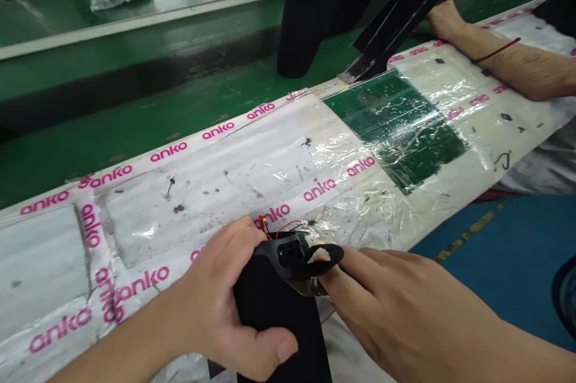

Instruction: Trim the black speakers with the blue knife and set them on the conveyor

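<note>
A long black housing point(279, 317) stands close in front of me, with a moulded end that has a small socket-like opening. Thin red, black and yellow wires point(264, 226) stick out at its far end. My left hand point(229, 305) wraps round its left side, the thumb lying across the near face. At the moulded end, my right hand point(382, 305) grips a black-looped tool point(330, 256) that looks like scissors, a fingertip showing in the loop. A shiny strip lies under the loop against the housing; whether it is part of the tool I cannot tell.
The worktable point(216, 185) is covered in plastic and printed tape, with a green patch point(396, 125) to the right. Behind it runs a green conveyor belt point(135, 95) carrying a tall black object point(310, 17). A dark slanted post point(405, 11) and another person's arm point(504, 53) are at right.
</note>
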Available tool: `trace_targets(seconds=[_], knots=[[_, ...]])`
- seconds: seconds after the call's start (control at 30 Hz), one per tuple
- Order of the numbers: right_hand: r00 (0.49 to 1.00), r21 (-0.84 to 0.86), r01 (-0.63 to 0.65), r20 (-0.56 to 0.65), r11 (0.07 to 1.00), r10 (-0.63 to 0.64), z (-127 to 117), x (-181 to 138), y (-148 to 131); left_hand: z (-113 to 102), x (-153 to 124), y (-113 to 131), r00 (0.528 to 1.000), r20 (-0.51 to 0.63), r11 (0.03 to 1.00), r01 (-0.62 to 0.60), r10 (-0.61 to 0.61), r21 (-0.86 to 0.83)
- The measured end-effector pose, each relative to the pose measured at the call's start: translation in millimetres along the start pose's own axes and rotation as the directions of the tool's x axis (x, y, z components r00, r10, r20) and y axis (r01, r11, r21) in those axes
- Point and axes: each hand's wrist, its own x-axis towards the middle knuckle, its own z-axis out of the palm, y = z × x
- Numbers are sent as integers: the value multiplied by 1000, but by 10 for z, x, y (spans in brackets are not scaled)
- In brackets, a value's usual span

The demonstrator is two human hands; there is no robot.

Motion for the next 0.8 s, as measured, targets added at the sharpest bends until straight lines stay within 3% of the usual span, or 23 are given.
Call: trace_targets(seconds=[0.33,0.67,0.8], knots=[[1000,-153,16,22,988,-13,6,17,-6,-42,51,73,995,57,991,93,-88,-97],[989,-150,51,142,987,-29,-164,93,94,-8,5,45,986,70,969,162,-152,-185],[991,-9,55,126,998,-54,-76,87,163,-17,32,77,991,51,983,132,-126,-125]])
